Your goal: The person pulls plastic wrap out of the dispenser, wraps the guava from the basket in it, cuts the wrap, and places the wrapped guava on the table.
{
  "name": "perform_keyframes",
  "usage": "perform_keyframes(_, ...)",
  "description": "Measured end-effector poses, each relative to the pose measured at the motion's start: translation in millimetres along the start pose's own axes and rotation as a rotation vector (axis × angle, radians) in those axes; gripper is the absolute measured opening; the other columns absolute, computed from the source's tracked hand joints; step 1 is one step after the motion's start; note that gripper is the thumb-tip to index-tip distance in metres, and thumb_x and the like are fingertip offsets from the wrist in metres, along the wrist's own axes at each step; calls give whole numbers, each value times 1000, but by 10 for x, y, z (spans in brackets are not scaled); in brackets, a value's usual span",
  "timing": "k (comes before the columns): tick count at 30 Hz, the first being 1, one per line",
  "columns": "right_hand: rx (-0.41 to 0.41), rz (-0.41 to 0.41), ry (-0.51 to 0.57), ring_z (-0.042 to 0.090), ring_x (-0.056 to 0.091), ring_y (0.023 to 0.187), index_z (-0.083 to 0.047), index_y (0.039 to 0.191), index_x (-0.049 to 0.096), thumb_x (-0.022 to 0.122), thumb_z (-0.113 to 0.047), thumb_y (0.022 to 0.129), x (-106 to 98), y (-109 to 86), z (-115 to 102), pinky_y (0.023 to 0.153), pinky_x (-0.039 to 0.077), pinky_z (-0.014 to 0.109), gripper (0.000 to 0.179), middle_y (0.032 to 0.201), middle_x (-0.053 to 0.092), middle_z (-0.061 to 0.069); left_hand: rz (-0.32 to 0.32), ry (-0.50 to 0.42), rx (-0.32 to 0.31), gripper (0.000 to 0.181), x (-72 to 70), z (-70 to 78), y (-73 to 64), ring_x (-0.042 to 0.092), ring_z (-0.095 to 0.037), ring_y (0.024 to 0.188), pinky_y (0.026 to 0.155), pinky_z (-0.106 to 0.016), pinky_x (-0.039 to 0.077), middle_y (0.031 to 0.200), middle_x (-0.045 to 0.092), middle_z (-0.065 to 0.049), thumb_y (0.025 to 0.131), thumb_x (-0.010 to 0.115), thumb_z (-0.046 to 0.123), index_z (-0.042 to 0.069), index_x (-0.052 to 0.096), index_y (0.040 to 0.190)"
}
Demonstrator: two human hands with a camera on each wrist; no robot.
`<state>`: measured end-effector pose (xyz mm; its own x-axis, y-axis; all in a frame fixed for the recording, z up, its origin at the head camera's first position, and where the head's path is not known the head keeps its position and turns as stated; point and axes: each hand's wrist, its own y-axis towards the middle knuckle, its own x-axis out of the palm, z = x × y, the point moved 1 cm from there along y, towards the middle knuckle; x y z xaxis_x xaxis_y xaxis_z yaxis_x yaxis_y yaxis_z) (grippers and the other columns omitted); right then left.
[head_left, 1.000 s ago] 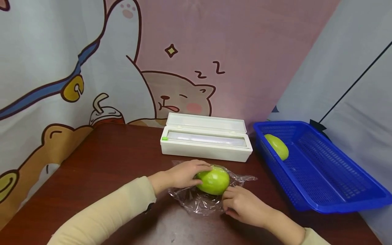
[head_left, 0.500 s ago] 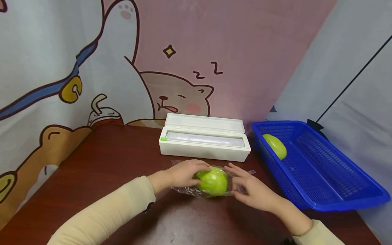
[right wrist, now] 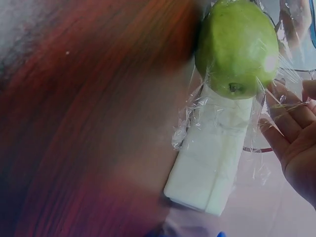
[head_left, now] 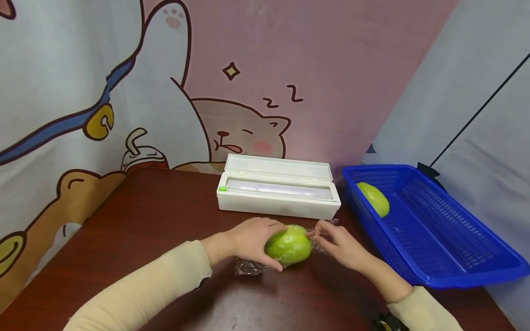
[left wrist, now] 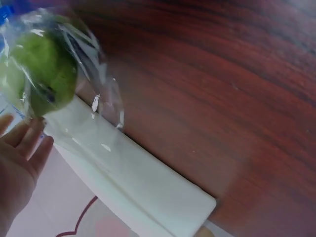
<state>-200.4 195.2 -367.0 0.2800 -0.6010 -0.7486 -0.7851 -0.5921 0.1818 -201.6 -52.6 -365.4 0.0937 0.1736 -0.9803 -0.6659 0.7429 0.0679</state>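
Note:
In the head view a green oval fruit (head_left: 290, 244) lies in clear plastic wrap (head_left: 250, 267) in the middle of the table. My left hand (head_left: 256, 241) holds it from the left, fingers over its top and thumb spread along its near side. At the fruit's right end my right hand (head_left: 341, 243) pinches the gathered wrap between thumb and fingers. The right wrist view shows creased wrap (right wrist: 195, 106) stretched round the fruit (right wrist: 237, 49), with my right hand (right wrist: 296, 143) beside it. My left hand (left wrist: 19, 170) is close to the wrapped fruit (left wrist: 42, 71) in the left wrist view.
Behind the fruit stands a white plastic wrap dispenser (head_left: 273, 208) with its lid raised and a roll inside. A blue basket (head_left: 459, 278) at the right holds another green fruit (head_left: 374, 199). A cartoon-printed curtain (head_left: 331, 82) hangs behind the dark red table (head_left: 165, 202).
My right hand has lifted the wrap's near edge over the fruit, then closed on the wrap at its right end. My left thumb has spread lower along the fruit.

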Motion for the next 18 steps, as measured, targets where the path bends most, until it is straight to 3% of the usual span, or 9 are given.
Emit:
perform_keyframes(4, -16, 14, 12, 15, 66, 77, -12, 83, 51, 55, -9, 93, -10, 23, -5, 61, 52, 24, 11, 97, 72, 12, 35, -21, -9, 59, 2, 24, 20, 61, -11, 93, 85, -27, 50, 103, 65, 1, 81, 64, 54, 15, 49, 122)
perform_keyframes(7, -26, 38, 20, 15, 68, 84, -13, 82, 54, 59, -9, 91, -13, 37, -1, 67, 52, 25, 11, 91, 72, 7, 64, -11, -3, 34, 9, 23, 34, 61, -8, 81, 77, -25, 51, 92, 66, 4, 87, 62, 42, 16, 55, 109)
perform_keyframes(12, -3, 47, 49, 5, 63, 80, -12, 81, 56, 61, -11, 89, -13, 52, 24, 65, 51, 23, 10, 87, 71, 5, 96, -35, 3, 13, 23, 6, 36, 62, -7, 84, 78, -23, 52, 95, 68, 7, 90, 60, 29, 19, 62, 99)
perform_keyframes(18, 58, 31, 127, 1, 60, 74, -7, 83, 57, 63, -11, 88, -1, 64, 75, 63, 48, 20, 9, 85, 70, 9, 103, -216, -23, 7, 26, -39, 58, 59, -5, 81, 76, -20, 49, 103, 69, 3, 91, 60, 22, 17, 65, 92)
